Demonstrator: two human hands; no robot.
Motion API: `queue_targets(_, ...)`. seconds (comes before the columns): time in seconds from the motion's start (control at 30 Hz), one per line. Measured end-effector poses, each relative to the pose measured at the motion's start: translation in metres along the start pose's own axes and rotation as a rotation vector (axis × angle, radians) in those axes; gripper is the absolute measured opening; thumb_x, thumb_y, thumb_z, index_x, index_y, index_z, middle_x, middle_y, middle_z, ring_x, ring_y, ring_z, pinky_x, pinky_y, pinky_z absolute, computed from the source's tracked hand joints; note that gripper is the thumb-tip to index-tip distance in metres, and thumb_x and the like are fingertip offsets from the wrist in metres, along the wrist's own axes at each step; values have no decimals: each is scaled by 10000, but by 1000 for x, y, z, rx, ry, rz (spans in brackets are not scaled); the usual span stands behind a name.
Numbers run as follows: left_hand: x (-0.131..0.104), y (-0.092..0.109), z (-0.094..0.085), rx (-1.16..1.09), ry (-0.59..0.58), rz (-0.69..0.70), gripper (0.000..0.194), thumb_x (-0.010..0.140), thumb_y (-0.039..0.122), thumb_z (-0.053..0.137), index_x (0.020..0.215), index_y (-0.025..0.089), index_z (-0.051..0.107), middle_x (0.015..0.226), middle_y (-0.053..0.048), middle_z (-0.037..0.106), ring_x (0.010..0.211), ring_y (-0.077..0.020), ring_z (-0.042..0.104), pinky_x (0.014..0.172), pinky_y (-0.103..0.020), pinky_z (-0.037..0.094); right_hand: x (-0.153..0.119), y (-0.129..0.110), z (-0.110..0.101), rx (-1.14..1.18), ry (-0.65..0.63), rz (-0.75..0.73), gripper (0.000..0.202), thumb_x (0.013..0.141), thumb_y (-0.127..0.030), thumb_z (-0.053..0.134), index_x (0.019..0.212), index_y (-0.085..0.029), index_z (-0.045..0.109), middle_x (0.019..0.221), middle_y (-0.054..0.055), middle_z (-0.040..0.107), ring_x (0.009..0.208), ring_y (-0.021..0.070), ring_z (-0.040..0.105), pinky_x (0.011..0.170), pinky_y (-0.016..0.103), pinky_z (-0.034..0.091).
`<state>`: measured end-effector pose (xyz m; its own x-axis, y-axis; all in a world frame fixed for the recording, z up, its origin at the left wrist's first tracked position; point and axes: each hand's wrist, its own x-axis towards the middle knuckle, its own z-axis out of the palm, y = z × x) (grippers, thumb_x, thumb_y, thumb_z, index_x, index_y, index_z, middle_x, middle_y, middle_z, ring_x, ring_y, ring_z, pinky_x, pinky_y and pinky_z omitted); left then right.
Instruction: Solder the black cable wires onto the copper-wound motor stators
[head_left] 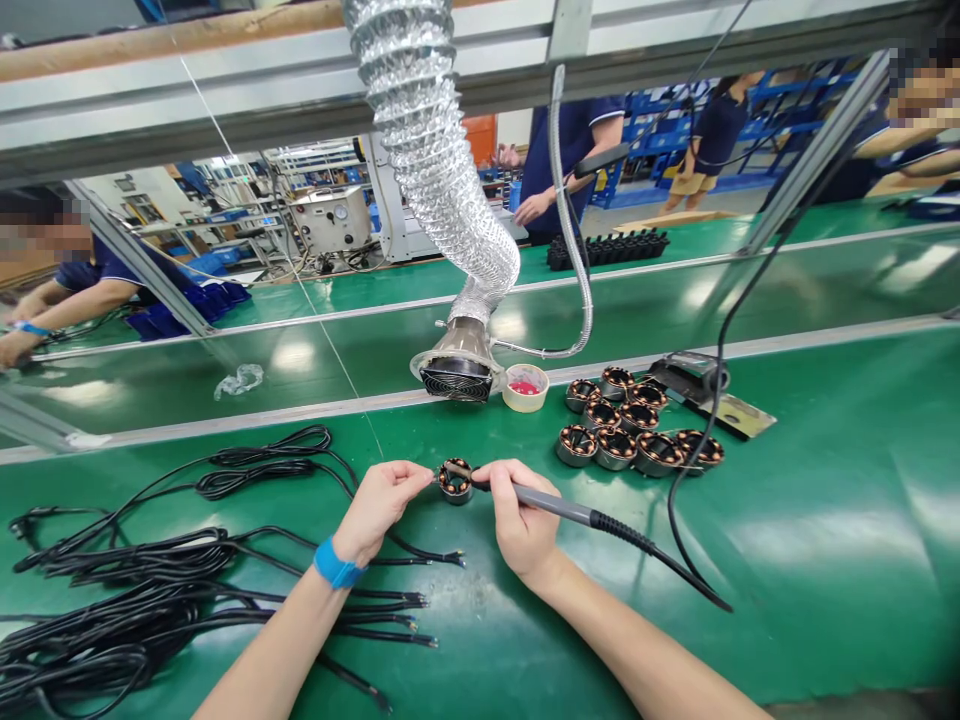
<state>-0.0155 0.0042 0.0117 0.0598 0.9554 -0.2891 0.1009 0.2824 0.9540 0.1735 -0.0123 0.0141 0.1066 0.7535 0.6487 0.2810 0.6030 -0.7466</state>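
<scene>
My right hand (521, 515) grips a grey soldering iron (559, 503) like a pen, its tip over the right rim of a small motor stator (455, 488) with copper windings. The stator lies on the green bench between my hands. At its left side, my left hand (382, 505) is closed in a pinch, fingertips at the rim. A thin solder wire (334, 350) comes down from above to this hand; the piece between the fingertips is barely visible. A blue band (337, 565) circles my left wrist.
Several more stators (616, 447) stand grouped at right, before a metal iron stand (694, 378). Black cables (142, 580) lie bundled at left. A fume extraction hood (457, 365) hangs ahead beside a tape roll (526, 388). The iron's cord (675, 565) trails right. People work beyond.
</scene>
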Motion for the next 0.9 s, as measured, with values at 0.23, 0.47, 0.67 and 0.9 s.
queue_targets(0.23, 1, 5, -4, -31, -84, -36, 469, 732, 589, 708, 702, 141, 572, 539, 99, 285, 441, -35, 140, 421, -226, 58, 3, 1, 1, -13, -26, -23, 261, 972, -209, 452, 843, -196, 679, 793, 17, 722, 722, 146, 680, 705, 269, 517)
queue_targets(0.47, -12, 11, -9, 211, -201, 13, 462, 785, 591, 654, 775, 129, 668, 582, 44, 398, 495, -65, 274, 431, -198, 125, -3, 24, 20, -106, -340, -191, 437, 906, -158, 564, 1334, -247, 545, 1085, 63, 598, 956, 160, 607, 859, 280, 515)
queue_targets(0.67, 1, -17, -12, -110, -186, -134, 363, 647, 464, 814, 759, 151, 666, 673, -11, 554, 492, -70, 319, 410, -184, 248, -18, 35, 28, -188, -424, -123, 394, 916, -154, 511, 1296, -241, 576, 1000, 24, 538, 825, 100, 585, 756, 175, 492)
queue_targets(0.9, 21, -34, -6, -403, -66, -136, 225, 669, 332, 785, 774, 171, 668, 713, -10, 567, 588, -118, 453, 504, -232, 495, -27, 27, 40, -200, -325, -43, 416, 913, -161, 493, 1318, -250, 531, 1056, 15, 593, 905, 102, 624, 845, 161, 487)
